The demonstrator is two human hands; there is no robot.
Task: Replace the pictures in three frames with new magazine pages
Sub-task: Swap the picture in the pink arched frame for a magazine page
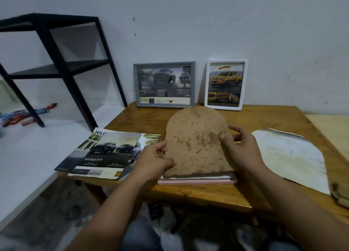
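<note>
Gripping the stained arched backing board at nine and three o'clock, both hands are tilting it above the pink frame; misaligning could be buckling it.

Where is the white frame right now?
The white frame stands upright at the table's back edge, leaning on the wall, just right of the grey frame.

Backing board under my fingers: brown fibreboard, matt, blotchy, rough-looking. Table: varnished wood, slight sheen. Magazine pages: glossy paper. Arched sheet: matt, stained paper. Grey frame, white frame: smooth, likely plastic. Shelf: matt black metal.
</note>
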